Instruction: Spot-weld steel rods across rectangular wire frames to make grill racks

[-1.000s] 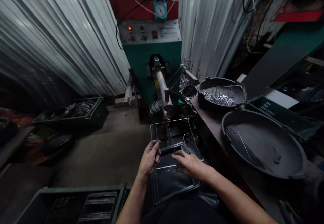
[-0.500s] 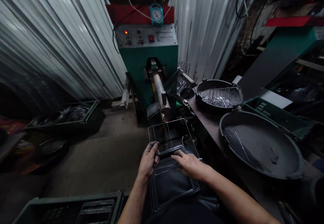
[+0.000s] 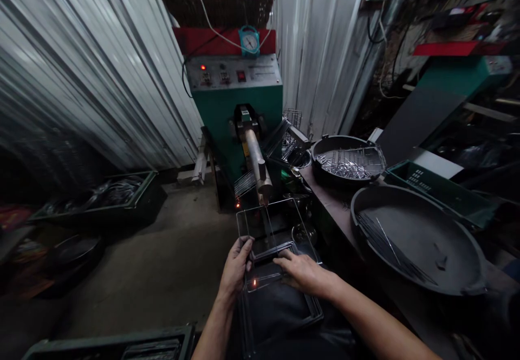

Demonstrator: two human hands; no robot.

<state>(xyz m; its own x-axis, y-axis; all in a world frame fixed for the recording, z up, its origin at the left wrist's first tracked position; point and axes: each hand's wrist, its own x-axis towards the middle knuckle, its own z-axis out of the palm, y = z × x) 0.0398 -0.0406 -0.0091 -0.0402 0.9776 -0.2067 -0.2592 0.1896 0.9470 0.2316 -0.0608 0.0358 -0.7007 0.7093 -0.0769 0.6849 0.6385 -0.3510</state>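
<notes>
A rectangular wire frame [image 3: 273,224] lies under the tip of the green welding machine's arm [image 3: 257,167]. My left hand [image 3: 237,267] grips the frame's left edge, fingers curled round the wire. On the near right part of the frame my right hand [image 3: 301,273] lies flat, fingers pressed down on a wire. Small orange sparks glow by the arm's tip and near my left hand. A stack of similar frames [image 3: 280,311] rests on my lap below.
The green machine [image 3: 235,94] has a control panel and a small clock on top. Right of it a bench carries a round pan with thin rods [image 3: 418,240], another pan with wire racks [image 3: 347,159] and a green crate [image 3: 439,189]. Crates stand on the floor at left [image 3: 101,200].
The camera has tilted upward. Both hands stay on the frame, and sparks now show at the arm's tip and by my left hand.
</notes>
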